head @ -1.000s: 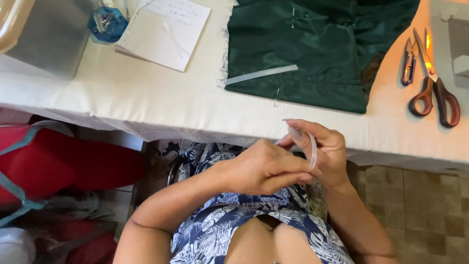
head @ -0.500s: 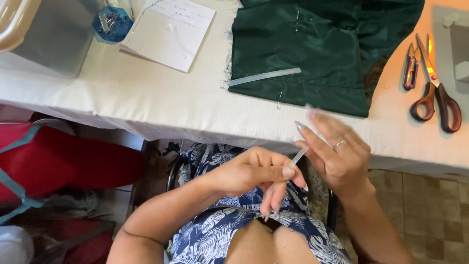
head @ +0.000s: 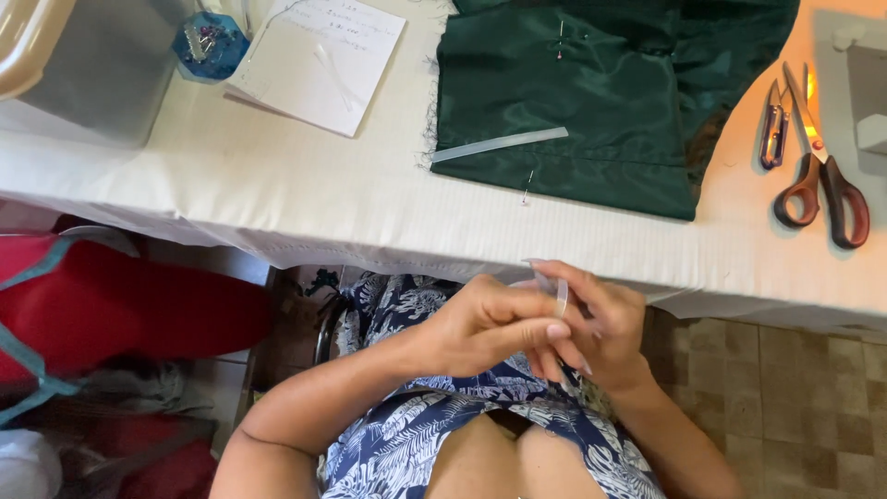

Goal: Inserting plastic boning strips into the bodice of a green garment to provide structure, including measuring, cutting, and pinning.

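Two hands meeting below the table edge, left hand (head: 494, 323) and right hand (head: 601, 323) pinching a thin translucent strip (head: 561, 298)

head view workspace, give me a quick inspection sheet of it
surface: white table, cloth-covered, its front edge just above the hands.
job's things: small pale strip pinched between both hands, below the table edge; dark green fabric lying flat with pins in it, a second pale strip on its lower left.
clutter: paper sheet, blue pin holder, scissors, small snips, clear plastic box.
hands: left hand and right hand together, fingers closed on the strip.
cables: nothing seen.
surroundings: red bag at left, tiled floor at right.
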